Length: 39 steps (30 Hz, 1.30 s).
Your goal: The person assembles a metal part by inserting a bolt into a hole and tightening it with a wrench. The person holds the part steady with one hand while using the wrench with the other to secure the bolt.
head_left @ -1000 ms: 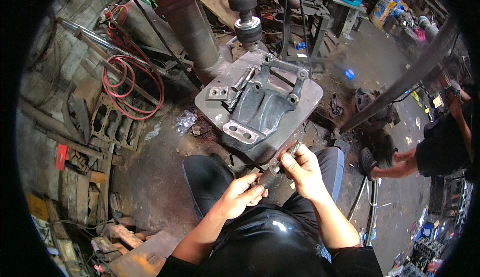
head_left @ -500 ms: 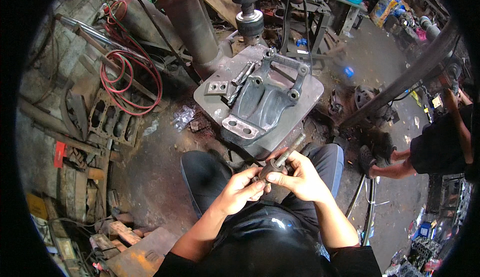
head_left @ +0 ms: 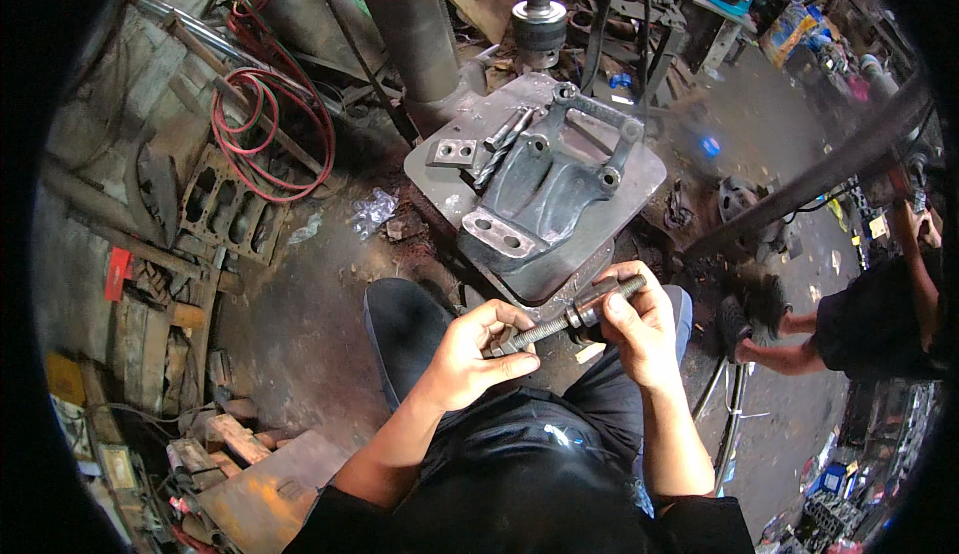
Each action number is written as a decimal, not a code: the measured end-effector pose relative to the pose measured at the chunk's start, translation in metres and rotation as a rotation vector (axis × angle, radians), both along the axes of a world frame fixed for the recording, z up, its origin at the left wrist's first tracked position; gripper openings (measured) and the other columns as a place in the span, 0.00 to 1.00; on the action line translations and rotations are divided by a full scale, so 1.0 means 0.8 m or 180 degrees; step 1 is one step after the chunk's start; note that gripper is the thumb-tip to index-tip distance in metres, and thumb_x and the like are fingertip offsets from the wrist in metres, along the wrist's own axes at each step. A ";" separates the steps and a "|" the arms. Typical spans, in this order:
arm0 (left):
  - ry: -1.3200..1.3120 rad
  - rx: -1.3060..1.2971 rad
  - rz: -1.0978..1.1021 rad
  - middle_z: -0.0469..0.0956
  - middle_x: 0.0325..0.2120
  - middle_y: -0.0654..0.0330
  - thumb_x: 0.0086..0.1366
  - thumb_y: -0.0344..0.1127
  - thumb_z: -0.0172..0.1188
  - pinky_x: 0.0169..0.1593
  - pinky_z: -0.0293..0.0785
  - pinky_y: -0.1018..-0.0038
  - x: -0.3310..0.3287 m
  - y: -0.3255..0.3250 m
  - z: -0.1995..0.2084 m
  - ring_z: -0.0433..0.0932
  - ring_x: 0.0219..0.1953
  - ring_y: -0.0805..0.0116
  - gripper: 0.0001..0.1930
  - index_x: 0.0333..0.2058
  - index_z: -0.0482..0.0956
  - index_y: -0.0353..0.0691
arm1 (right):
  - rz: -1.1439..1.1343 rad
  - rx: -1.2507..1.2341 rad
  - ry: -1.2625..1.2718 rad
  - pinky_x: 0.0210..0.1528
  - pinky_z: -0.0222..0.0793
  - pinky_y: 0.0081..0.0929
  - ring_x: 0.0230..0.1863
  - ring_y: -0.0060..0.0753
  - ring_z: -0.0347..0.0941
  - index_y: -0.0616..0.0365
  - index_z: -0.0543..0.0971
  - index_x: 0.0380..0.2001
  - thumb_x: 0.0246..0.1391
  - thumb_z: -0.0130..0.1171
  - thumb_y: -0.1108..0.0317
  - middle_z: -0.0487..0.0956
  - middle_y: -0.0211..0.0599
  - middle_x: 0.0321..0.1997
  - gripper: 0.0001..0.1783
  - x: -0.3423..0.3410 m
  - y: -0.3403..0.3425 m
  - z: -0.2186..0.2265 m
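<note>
Over my lap, a long threaded bolt (head_left: 544,333) lies slantwise between my hands, its right end higher. My left hand (head_left: 472,356) grips the bolt's left end, thumb below and fingers curled above. A dark metal sleeve with a collar (head_left: 582,311) sits around the bolt farther right, and my right hand (head_left: 644,334) is closed around it, the thumb along its side. Threads stick out past the right fingers. Beyond my hands, a dark cast metal bracket (head_left: 544,199) rests on the drill press table (head_left: 639,169). The fingers partly hide the bolt's left end.
A drill chuck (head_left: 539,29) hangs behind the bracket. Left of the bracket lie a two-hole metal block (head_left: 455,152) and drill bits (head_left: 504,149). Red hoses (head_left: 272,134) hang at left. Another person's leg (head_left: 784,352) is at right, near a slanting dark pole (head_left: 799,179).
The bolt has swung from steep to nearly level. The sleeve now sits toward its right end, with bare thread between my hands, which have moved apart. The view has shifted slightly.
</note>
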State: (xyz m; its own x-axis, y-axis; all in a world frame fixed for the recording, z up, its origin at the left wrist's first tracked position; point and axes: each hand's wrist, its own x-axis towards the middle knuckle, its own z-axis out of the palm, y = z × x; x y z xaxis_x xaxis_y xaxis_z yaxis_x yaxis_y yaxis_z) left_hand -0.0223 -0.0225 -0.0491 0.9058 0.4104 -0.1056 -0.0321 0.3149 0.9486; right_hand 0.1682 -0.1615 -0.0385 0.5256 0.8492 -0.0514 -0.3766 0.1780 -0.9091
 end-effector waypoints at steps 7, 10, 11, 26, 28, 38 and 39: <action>-0.0193 0.0124 0.0652 0.77 0.39 0.64 0.56 0.23 0.72 0.48 0.73 0.79 0.001 -0.001 0.008 0.76 0.41 0.78 0.18 0.44 0.76 0.36 | -0.0375 0.0013 0.0869 0.23 0.55 0.16 0.21 0.14 0.57 0.53 0.73 0.43 0.63 0.61 0.52 0.64 0.20 0.23 0.18 -0.023 0.007 -0.022; -0.0362 -0.0243 0.0686 0.78 0.34 0.63 0.57 0.22 0.70 0.38 0.74 0.81 0.004 -0.001 0.008 0.77 0.33 0.79 0.17 0.44 0.76 0.36 | -0.0337 0.0086 0.0945 0.23 0.55 0.18 0.20 0.16 0.57 0.52 0.72 0.44 0.63 0.61 0.52 0.63 0.20 0.22 0.18 -0.030 0.009 -0.026; -0.0397 -0.0417 0.0651 0.79 0.34 0.63 0.58 0.21 0.70 0.36 0.74 0.82 0.005 -0.001 0.008 0.77 0.31 0.79 0.16 0.44 0.76 0.36 | -0.0303 0.0127 0.0992 0.23 0.55 0.18 0.20 0.16 0.57 0.52 0.72 0.44 0.63 0.61 0.52 0.63 0.21 0.22 0.18 -0.031 0.009 -0.027; -0.0425 -0.0108 0.0876 0.80 0.34 0.61 0.59 0.19 0.67 0.36 0.78 0.81 0.015 -0.005 0.006 0.80 0.31 0.76 0.16 0.45 0.76 0.32 | -0.0204 0.0227 0.1914 0.22 0.49 0.17 0.20 0.16 0.52 0.49 0.71 0.47 0.67 0.53 0.49 0.61 0.23 0.22 0.17 -0.039 0.008 -0.038; -0.0527 -0.0186 0.0856 0.79 0.34 0.59 0.60 0.19 0.65 0.35 0.78 0.79 0.020 -0.007 0.001 0.79 0.31 0.74 0.16 0.47 0.76 0.30 | -0.0177 0.0369 0.2210 0.21 0.49 0.17 0.20 0.17 0.52 0.48 0.72 0.48 0.68 0.52 0.48 0.60 0.24 0.22 0.17 -0.045 0.010 -0.038; -0.0864 -0.0213 0.0993 0.79 0.44 0.50 0.69 0.25 0.58 0.48 0.81 0.64 0.050 -0.019 -0.024 0.82 0.43 0.61 0.11 0.48 0.76 0.28 | -0.0238 0.0342 0.2896 0.21 0.50 0.18 0.21 0.19 0.54 0.53 0.73 0.44 0.69 0.49 0.46 0.61 0.24 0.23 0.20 -0.057 0.013 -0.043; -0.0835 -0.0222 0.0951 0.80 0.44 0.49 0.69 0.25 0.58 0.50 0.81 0.63 0.050 -0.019 -0.024 0.82 0.44 0.60 0.11 0.48 0.76 0.28 | -0.0297 0.0336 0.2913 0.21 0.50 0.18 0.21 0.19 0.54 0.52 0.73 0.44 0.69 0.49 0.46 0.61 0.24 0.23 0.20 -0.057 0.012 -0.043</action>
State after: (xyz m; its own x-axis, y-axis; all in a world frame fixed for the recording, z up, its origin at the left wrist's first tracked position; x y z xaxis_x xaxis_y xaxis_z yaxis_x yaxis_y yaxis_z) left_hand 0.0177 -0.0376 -0.0684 0.7475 0.6599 0.0764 -0.3702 0.3183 0.8727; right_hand 0.1222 -0.1518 -0.0727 0.3849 0.8294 -0.4049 -0.9199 0.3088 -0.2419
